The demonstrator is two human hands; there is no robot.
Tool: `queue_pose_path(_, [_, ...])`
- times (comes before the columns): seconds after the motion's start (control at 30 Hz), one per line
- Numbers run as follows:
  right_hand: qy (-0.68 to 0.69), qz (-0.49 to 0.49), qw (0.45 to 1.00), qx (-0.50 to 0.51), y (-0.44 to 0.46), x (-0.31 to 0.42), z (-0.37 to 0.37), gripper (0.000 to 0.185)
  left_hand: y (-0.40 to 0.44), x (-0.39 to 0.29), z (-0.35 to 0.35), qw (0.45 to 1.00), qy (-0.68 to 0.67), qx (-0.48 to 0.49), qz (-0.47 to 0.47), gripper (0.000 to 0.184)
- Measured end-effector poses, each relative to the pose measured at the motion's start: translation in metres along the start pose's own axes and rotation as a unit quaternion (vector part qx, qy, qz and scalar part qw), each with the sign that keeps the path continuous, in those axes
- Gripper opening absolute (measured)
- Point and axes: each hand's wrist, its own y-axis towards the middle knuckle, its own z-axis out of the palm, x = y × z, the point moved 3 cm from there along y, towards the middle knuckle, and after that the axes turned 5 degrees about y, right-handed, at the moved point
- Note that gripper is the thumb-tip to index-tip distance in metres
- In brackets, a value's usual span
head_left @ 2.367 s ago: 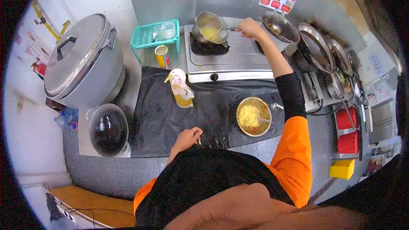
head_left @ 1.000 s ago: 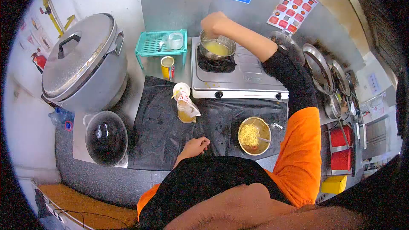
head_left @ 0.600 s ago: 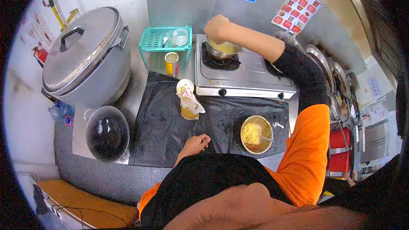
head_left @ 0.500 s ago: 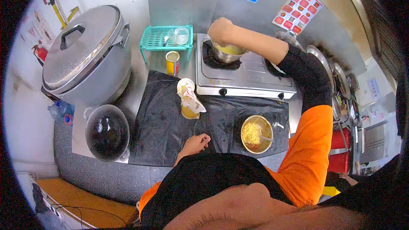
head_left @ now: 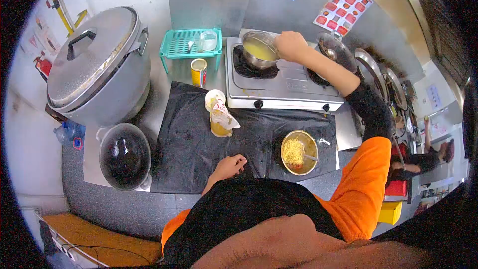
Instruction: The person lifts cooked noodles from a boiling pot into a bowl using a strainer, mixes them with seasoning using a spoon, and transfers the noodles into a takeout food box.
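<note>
My right hand (head_left: 291,46) is closed at the right side of a small metal pot (head_left: 259,51) over the stove's left burner. Yellow liquid shows in the pot, which is slightly tilted; the hand covers its handle. My left hand (head_left: 231,166) rests with curled fingers at the near edge of the black sheet (head_left: 189,144); whether it holds anything is hidden. Beyond it lies a plastic bag of yellowish stuff (head_left: 221,123) beside a white cup (head_left: 214,98). A metal bowl (head_left: 313,168) holds yellow shreds, something reddish and a spoon.
A yellow can (head_left: 198,73) stands by a green rack (head_left: 170,56). At left are a large lidded pot (head_left: 112,77) and a dark wok (head_left: 125,157). Pans (head_left: 371,74) line the right side. Another person (head_left: 423,162) is at the far right.
My right hand has swung from above the pot's left side round to its right. My left hand has hardly moved. Another person has come into view at the right.
</note>
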Motion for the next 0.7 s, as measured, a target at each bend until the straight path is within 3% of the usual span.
queue_pose_path(0.17, [0.019, 0.047, 0.998, -0.033, -0.020, -0.003, 0.009, 0.012, -0.002, 0.002, -0.003, 1.000, 0.028, -0.006, 0.012, 0.028])
queue_pose_path(0.7, [-0.029, -0.045, 0.999, 0.006, -0.005, 0.011, -0.001, 0.010, -0.013, 0.002, -0.003, 0.999, 0.036, -0.025, -0.017, 0.029])
